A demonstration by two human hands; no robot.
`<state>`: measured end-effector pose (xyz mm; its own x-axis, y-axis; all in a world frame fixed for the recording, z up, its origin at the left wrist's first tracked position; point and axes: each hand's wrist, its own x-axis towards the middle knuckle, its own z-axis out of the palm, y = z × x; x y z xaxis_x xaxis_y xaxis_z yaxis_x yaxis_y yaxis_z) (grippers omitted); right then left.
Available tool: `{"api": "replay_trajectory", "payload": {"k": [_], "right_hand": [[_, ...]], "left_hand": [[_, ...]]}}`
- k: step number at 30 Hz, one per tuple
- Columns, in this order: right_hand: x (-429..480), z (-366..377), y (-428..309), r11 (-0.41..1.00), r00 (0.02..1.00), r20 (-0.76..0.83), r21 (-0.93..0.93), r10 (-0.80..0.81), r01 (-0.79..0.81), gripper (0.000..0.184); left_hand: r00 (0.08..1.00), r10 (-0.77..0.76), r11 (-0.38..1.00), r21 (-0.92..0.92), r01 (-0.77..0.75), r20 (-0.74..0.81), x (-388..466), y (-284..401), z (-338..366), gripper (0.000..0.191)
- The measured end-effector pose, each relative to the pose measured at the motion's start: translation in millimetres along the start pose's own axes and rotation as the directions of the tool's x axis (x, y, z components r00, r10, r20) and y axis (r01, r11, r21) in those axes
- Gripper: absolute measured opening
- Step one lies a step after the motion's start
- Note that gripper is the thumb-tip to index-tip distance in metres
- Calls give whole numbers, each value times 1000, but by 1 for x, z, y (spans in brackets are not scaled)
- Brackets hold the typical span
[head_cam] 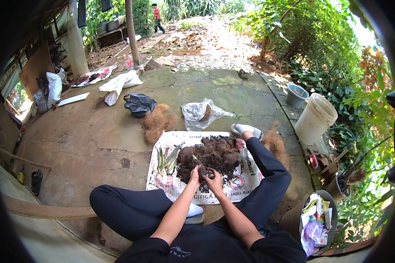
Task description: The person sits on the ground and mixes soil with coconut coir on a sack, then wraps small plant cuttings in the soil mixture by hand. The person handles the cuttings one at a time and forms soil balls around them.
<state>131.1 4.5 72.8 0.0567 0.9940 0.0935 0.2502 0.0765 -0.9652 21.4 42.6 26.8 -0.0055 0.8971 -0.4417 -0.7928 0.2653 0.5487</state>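
In front of me a white woven sack (250, 194) with printing lies flat on the concrete, bearing a heap of dark soil and brown fibre (217, 151). My left hand (195, 176) grips a soil-covered root clump (201, 169) at the heap's near edge. A short pale green shoot (194, 157) appears to stick out of the clump's far end. The curled fingers of my right hand (214, 180) hold the clump's near right side; its underside is hidden. Several long green leaves (171, 159) rest on the sack's left part.
Brown coconut fibre (158, 123) lies beside a black plastic bag (140, 104). Beyond the sack is a clear plastic bag (197, 115) with a brown piece inside. At right stand a white bucket (316, 118), a grey bucket (297, 95) and a filled bin (330, 223). A person (157, 18) is far off.
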Motion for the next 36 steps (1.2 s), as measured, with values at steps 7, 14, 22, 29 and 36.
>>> {"api": "replay_trajectory", "payload": {"k": [7, 14, 22, 29, 36], "right_hand": [[-6, 3, -10, 981, 994, -64, -178, -91, 79, 24], [-6, 0, -8, 920, 973, 46, -318, -226, 229, 21], [-1, -1, 12, 992, 987, 115, 54, 108, -115, 19], [1, -2, 9, 989, 984, 107, 33, 143, -147, 17], [-14, 1, -22, 899, 952, 92, -313, -293, 307, 16]], "left_hand": [[998, -8, 996, 88, 13, -60, 15, -14, -15, 20], [991, 39, 999, -32, -43, -127, 25, -15, -19, 11], [986, -120, 992, 22, 124, -116, 12, 1, -15, 13], [965, 113, 983, 168, -74, -238, 2, 4, -4, 36], [943, 216, 954, 259, -149, -254, 0, -1, -8, 73]]}}
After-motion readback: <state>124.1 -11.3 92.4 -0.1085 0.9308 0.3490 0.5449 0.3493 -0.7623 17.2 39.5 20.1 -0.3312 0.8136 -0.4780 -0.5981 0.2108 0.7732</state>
